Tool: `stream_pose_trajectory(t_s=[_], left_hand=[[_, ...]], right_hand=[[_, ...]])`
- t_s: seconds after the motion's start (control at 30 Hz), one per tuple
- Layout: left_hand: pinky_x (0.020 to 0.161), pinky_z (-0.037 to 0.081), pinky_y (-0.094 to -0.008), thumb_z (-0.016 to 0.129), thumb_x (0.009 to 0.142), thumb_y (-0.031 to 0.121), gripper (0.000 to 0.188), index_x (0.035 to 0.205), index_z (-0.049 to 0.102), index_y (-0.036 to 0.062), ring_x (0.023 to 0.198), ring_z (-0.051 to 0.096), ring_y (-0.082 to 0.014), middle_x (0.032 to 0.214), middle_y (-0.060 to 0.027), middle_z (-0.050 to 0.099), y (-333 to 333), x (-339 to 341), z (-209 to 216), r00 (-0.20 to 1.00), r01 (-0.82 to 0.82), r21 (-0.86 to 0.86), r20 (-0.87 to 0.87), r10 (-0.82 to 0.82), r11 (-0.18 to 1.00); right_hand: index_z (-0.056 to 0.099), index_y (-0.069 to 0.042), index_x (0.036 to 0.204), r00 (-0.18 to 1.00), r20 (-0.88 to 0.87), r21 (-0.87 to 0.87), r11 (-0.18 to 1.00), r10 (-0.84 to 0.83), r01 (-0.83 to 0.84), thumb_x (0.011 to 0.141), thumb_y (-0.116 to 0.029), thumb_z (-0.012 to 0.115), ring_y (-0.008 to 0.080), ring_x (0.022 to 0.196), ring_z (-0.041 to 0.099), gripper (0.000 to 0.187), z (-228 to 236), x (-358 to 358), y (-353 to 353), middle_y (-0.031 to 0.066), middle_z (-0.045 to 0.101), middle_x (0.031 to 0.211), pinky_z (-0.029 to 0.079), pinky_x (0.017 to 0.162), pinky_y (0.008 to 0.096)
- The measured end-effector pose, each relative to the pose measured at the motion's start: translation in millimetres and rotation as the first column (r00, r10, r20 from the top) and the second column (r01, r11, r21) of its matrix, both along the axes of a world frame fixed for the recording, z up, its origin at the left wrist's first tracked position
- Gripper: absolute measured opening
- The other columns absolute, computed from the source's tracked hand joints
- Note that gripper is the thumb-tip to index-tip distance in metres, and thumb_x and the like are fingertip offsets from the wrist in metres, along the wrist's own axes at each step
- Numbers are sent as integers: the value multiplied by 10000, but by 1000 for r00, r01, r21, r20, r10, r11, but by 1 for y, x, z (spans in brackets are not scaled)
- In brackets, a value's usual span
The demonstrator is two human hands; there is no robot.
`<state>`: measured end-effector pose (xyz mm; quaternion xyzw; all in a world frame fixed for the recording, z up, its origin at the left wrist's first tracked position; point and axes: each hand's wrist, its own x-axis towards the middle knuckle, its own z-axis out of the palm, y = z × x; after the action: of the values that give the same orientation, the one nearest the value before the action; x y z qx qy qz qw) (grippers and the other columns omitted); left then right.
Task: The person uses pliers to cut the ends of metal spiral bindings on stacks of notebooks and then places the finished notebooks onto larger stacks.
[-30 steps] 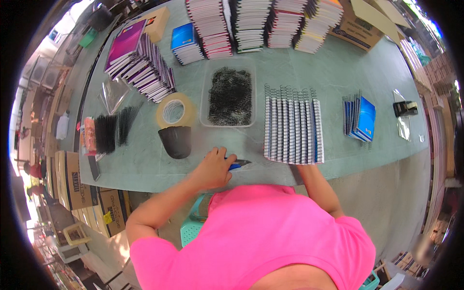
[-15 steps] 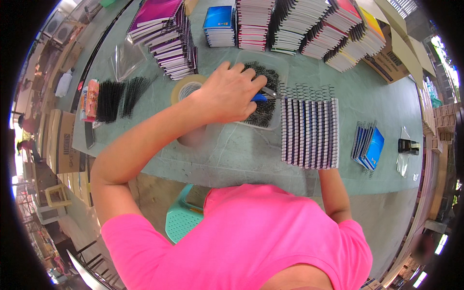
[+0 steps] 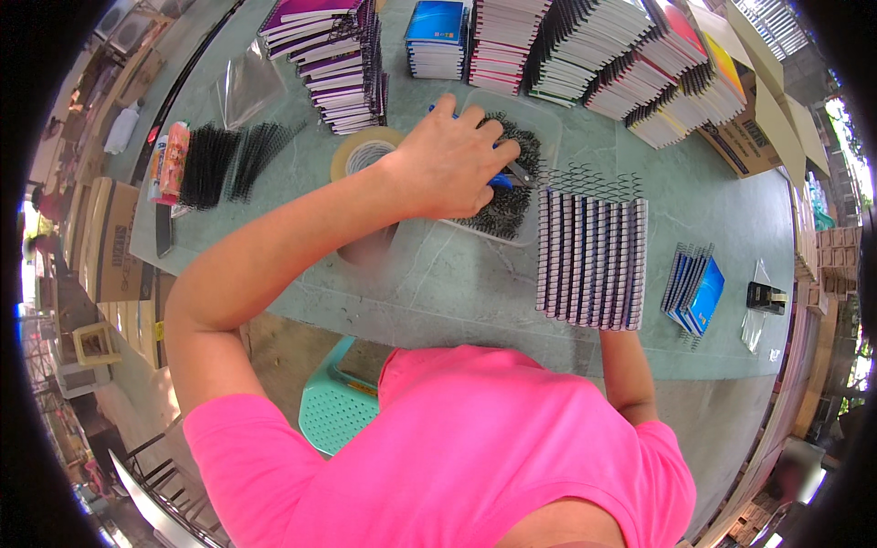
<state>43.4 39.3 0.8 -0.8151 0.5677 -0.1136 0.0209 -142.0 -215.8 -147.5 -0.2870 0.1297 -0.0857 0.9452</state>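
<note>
My left hand (image 3: 457, 160) is closed around blue-handled pliers (image 3: 501, 181), with their grey jaws pointing right toward the wire ends of a block of spiral notebooks (image 3: 592, 260). The notebooks are packed side by side, their wire-bound spines facing up, and long loose coil ends (image 3: 594, 183) stick out at the far side. My right forearm (image 3: 627, 370) runs under the near edge of this block; the hand holding it from below is hidden. Beneath my left hand lies a clear plastic tray (image 3: 528, 239) full of black wire offcuts (image 3: 498, 219).
Tall notebook stacks (image 3: 498, 46) line the table's far side, beside an open carton (image 3: 749, 137). Left are a tape roll (image 3: 352, 157), black wire coils (image 3: 208, 169) and a glue bottle (image 3: 174, 160). Several blue notebooks (image 3: 694, 288) and a black tape dispenser (image 3: 766, 298) lie right.
The view has shifted slightly. My left hand still grips the pliers over the tray, and the pliers' jaws stay close to the coil ends. The notebook block remains over my right arm.
</note>
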Motion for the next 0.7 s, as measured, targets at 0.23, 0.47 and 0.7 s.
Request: stream_pose_trajectory(t_s=[0.23, 0.47, 0.7], left_hand=[[735, 379, -377, 608, 684, 284, 360, 972, 534, 81, 850, 526, -234, 854, -82, 537, 2, 3, -3, 995, 28, 5, -99, -28, 1000], [751, 388, -380, 620, 663, 266, 346, 943, 545, 76, 857, 533, -234, 862, -76, 550, 4, 4, 3, 999, 21, 5, -31, -21, 1000], [719, 421, -364, 640, 701, 256, 318, 932, 536, 66, 828, 567, -252, 848, -111, 567, 0, 13, -1, 974, -28, 205, -216, 73, 978]], right_hand=[[429, -23, 1223, 1000, -9, -4, 1000, 10, -10, 807, -449, 478, 262, 1061, 490, 597, 2, 2, 0, 144, 500, 1185, 388, 919, 385], [451, -28, 1209, 1000, -10, 5, 1000, 19, -19, 784, -471, 508, 266, 1035, 514, 616, 2, 8, 1, 146, 522, 1160, 413, 896, 397], [473, -33, 1194, 1000, 5, 6, 1000, 27, -27, 761, -493, 539, 270, 1008, 537, 636, -1, 23, -2, 147, 545, 1135, 438, 873, 408]])
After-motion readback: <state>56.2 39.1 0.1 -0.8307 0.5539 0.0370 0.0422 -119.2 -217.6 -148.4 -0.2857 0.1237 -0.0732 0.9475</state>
